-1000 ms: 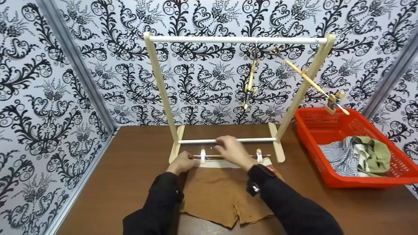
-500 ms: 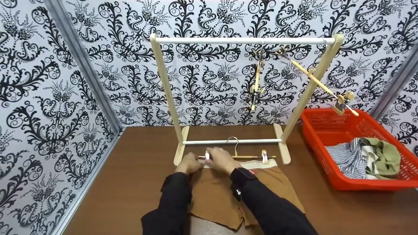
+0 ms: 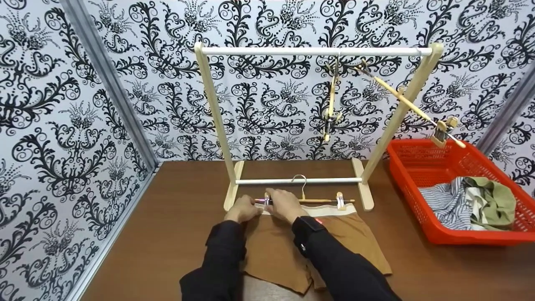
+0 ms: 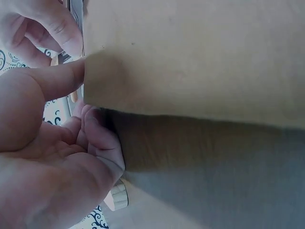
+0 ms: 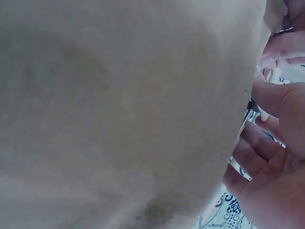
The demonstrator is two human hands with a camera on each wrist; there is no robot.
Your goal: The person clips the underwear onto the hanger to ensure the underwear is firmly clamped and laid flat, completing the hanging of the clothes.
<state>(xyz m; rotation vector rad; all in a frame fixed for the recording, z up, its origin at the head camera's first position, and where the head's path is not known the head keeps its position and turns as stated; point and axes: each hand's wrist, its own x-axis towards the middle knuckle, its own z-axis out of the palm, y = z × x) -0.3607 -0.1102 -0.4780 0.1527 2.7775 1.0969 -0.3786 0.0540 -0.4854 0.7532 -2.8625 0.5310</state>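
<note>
Brown shorts (image 3: 276, 246) with a pale waistband lie flat on the table. Along the waistband runs a wooden clip hanger (image 3: 319, 201), its hook towards the rack. Its right clip (image 3: 341, 201) sits on the waistband. My left hand (image 3: 243, 210) pinches the waistband's left end; in the left wrist view its thumb lies over the cloth and the curled fingers below. My right hand (image 3: 285, 205) pinches the hanger's left clip (image 3: 267, 199) at the waistband. Cloth fills most of the right wrist view, partly hiding the right fingertips.
A wooden rack (image 3: 215, 113) with a white top rail stands behind the shorts. Two clip hangers (image 3: 411, 106) hang from it at the right, one jutting outward. At the right, a red basket (image 3: 401, 196) holds striped, white and green clothes. Patterned walls enclose the table (image 3: 138, 234).
My right hand has moved left from above the hanger's middle to its left clip, uncovering the hook. My left hand has stayed at the waistband's left end. The view has shifted slightly.
</note>
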